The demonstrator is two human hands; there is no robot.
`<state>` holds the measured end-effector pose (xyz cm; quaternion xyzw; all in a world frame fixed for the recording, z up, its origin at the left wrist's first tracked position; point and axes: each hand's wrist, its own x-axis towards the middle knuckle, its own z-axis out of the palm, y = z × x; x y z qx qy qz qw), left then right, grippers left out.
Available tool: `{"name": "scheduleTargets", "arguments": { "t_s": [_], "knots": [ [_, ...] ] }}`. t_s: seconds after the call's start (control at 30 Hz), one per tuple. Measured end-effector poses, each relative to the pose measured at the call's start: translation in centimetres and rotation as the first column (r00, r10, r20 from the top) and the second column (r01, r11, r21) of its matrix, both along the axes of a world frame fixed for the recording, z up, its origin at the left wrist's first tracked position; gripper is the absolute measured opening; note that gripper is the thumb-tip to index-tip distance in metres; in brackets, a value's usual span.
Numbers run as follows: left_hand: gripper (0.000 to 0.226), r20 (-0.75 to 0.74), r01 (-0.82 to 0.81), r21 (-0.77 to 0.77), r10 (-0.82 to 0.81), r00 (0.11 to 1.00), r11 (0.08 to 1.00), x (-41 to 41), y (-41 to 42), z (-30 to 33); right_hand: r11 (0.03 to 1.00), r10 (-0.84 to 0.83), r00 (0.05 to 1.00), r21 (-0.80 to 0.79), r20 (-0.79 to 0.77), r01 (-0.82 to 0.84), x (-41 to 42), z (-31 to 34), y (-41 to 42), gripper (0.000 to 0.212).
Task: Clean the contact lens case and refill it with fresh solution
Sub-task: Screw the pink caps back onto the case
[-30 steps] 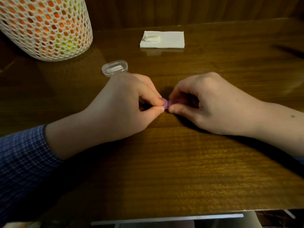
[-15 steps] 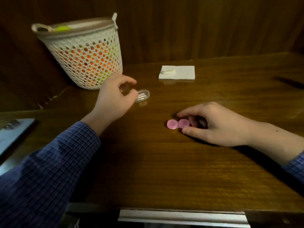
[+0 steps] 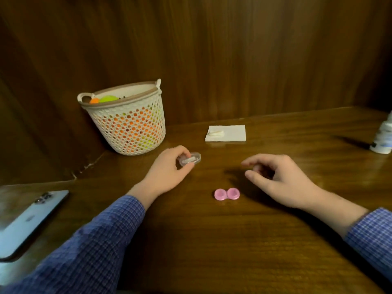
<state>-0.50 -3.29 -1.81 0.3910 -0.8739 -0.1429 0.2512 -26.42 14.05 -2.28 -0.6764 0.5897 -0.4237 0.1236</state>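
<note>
Both caps look screwed on the pink lens case (image 3: 227,194) sitting free mid-table, left hand (image 3: 167,172) pinching the small clear box (image 3: 190,159), right hand (image 3: 277,177) loosely curled and empty, so I'd guess opening that box comes next.

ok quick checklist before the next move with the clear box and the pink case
1. Left hand grips the clear plastic box: ok.
2. Right hand free: cannot tell; fingers curled, blurred.
3. Pink contact lens case flat on table, untouched: ok.
4. Case caps on: cannot tell.
5. Solution bottle in view, right edge: ok.
6. White tissue available behind: ok.
</note>
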Motion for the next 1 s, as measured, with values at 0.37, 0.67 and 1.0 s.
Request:
{"name": "scheduleTargets", "arguments": {
  "t_s": [0.37, 0.67, 1.0],
  "knots": [
    [0.017, -0.437, 0.324, 0.306, -0.170, 0.883, 0.895, -6.8, 8.7, 1.7, 0.956, 0.044, 0.993, -0.285, -0.107, -0.073, 0.1, 1.5, 0.0, 0.025],
    [0.028, -0.457, 0.283, 0.326, -0.112, 0.883, 0.902, -6.0, 9.0, 1.5, 0.968, 0.064, 0.969, -0.222, -0.237, -0.118, 0.1, 2.3, 0.5, 0.020],
    [0.024, -0.477, 0.340, 0.310, -0.164, 0.864, 0.888, -5.6, 9.5, 1.4, 0.925, -0.033, 0.896, -0.354, -0.443, -0.141, 1.0, 2.4, 1.4, 0.019]
  ]
}}
